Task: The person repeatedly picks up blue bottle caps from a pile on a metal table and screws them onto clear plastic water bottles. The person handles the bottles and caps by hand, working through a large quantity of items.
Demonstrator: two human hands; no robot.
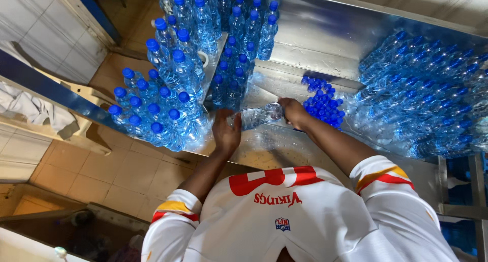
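White jersey shoulders with red and yellow trim fill the near edge; past them both hands meet over a shiny steel table. One clear plastic water bottle lies on its side between them — left hand closed round the base end, right hand closed at the neck end. It looks light but slick and easily dented, so the stiffer neck and base seem the better holds. Upright blue-capped bottles crowd the left, with loose blue caps just beside the right hand.
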